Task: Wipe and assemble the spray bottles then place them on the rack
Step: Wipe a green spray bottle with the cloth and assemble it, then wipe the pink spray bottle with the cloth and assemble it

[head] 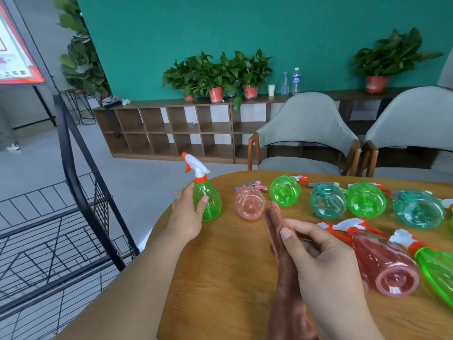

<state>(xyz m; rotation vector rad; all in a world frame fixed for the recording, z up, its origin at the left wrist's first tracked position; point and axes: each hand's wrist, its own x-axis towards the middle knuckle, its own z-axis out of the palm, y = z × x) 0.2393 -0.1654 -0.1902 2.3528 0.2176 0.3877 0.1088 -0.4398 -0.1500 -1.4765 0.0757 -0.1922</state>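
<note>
The lone head-worn camera looks forward and down, close over the left hand [186, 217], right hand [326, 263] and table [220, 278].

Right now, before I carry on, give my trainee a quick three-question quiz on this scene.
1. True or false: the left-hand grip holds a green spray bottle with its trigger head fitted.
2. The right-hand grip holds: A) a brown cloth, B) a pink bottle, C) a loose trigger head.
3. Fill in: the black wire rack stands on the person's ____ side.
Key: 1 true; 2 A; 3 left.
</note>
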